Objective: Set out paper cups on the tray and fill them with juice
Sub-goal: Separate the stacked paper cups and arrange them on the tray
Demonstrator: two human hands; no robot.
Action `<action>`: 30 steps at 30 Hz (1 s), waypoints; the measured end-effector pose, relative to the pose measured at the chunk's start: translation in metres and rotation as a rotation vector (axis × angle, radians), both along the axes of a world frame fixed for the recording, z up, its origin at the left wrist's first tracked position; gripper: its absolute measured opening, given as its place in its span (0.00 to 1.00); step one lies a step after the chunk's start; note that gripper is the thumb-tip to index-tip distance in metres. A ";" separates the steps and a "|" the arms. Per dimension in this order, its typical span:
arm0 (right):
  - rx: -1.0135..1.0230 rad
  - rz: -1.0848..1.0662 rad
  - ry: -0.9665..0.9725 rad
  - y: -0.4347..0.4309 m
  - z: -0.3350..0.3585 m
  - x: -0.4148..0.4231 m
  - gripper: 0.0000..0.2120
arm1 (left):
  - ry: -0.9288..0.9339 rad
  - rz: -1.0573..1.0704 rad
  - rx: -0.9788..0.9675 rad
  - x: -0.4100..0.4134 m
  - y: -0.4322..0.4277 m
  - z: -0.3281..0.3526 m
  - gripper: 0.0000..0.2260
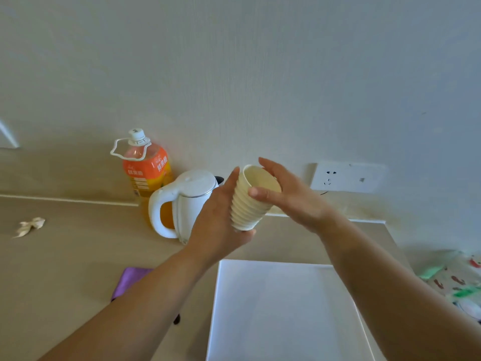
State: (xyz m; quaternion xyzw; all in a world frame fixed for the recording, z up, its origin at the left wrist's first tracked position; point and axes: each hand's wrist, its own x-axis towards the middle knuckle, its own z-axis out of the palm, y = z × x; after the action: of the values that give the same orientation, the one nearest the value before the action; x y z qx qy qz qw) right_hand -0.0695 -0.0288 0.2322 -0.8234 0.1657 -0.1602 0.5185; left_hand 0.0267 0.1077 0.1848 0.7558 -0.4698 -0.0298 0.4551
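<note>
Your left hand point(221, 217) grips the cup stack point(247, 212); your right hand point(291, 196) pinches its empty top cup point(260, 178). The kettle point(192, 199) half hides the juice bottle point(145, 168).

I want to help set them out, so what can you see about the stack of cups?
The stack of cups is cream paper, nested, rims showing as rings down its side. It tilts, its empty mouth turned toward the camera. The left grip cradles its side and bottom, the right grip pinches the top rim, in the air beyond the tray.
</note>
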 end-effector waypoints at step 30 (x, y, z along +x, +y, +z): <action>0.109 -0.203 0.264 0.024 -0.145 -0.007 0.37 | 0.315 0.240 0.190 0.017 0.107 -0.069 0.47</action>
State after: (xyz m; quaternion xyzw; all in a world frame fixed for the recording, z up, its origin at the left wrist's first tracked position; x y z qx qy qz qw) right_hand -0.0767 -0.0050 0.0870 -0.7870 0.3230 -0.0927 0.5174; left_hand 0.0437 0.2147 0.1160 0.8317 -0.2945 -0.1373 0.4502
